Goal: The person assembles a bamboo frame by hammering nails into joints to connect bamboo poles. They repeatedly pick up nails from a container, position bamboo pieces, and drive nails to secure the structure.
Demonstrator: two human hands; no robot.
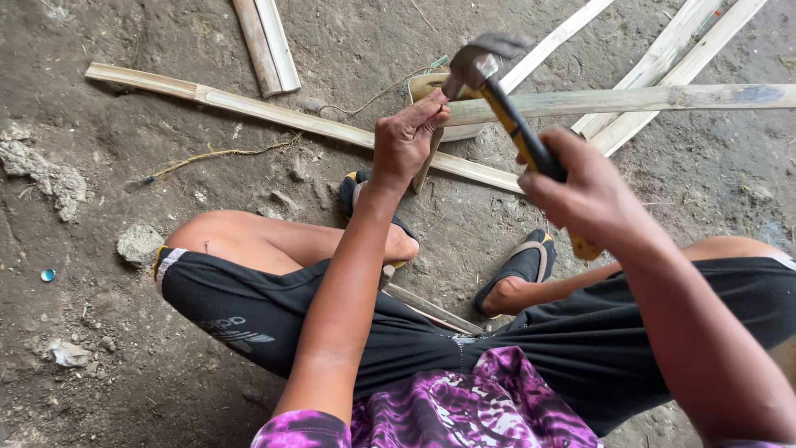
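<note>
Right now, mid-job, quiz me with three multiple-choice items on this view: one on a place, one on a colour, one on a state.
1. Where is the hammer head?
A. Raised above the left hand
B. Flat on the dirt
C. Beside a knee

2. What colour are the shorts?
A. White
B. Black
C. Red

3. How is the right hand?
A. Open and flat
B. Resting on the ground
C. Closed round the hammer handle

Answers:
1 A, the head hangs over the left hand's fingers, which pinch something small at the bamboo strip.
2 B, the cloth over both thighs is black.
3 C, the hand wraps the yellow and black handle.
</note>
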